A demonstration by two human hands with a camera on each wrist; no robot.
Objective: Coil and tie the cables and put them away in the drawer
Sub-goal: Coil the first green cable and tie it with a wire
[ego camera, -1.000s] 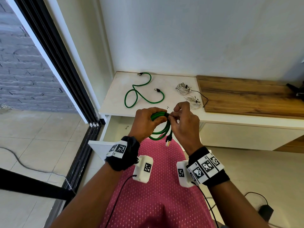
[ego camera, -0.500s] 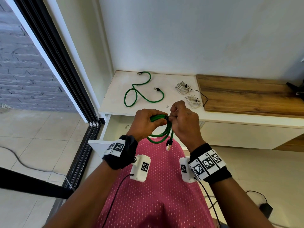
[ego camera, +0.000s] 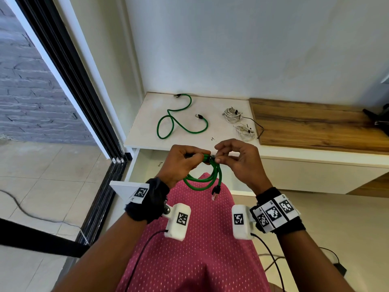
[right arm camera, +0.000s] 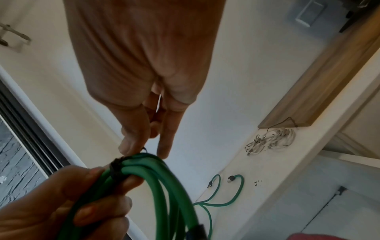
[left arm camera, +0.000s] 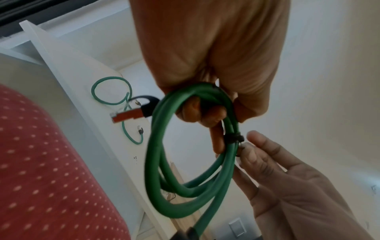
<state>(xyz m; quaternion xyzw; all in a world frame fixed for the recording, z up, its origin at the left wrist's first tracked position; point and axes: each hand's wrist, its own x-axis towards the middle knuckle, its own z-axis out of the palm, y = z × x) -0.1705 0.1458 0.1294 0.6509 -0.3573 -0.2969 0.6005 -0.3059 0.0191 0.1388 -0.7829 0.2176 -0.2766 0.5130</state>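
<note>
Bright daylight from left doorway; wide-angle edge distortion; wrist views soft, blurred.

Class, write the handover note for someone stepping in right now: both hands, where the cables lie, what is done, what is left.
Left hand grips the coiled green cable. Right hand pinches the end of the black tie wrapped round the coil.
On the white counter: one loose green cable, two white bundles.
Drawer open below.
Done: coil formed, tie on.
Left: finish the tie, stow it; coil the loose green cable; stow the rest.

White wall (ego camera: 231, 39), tiled floor (ego camera: 42, 175), white cabinet top (ego camera: 145, 127) beside wooden slab (ego camera: 315, 123)
</note>
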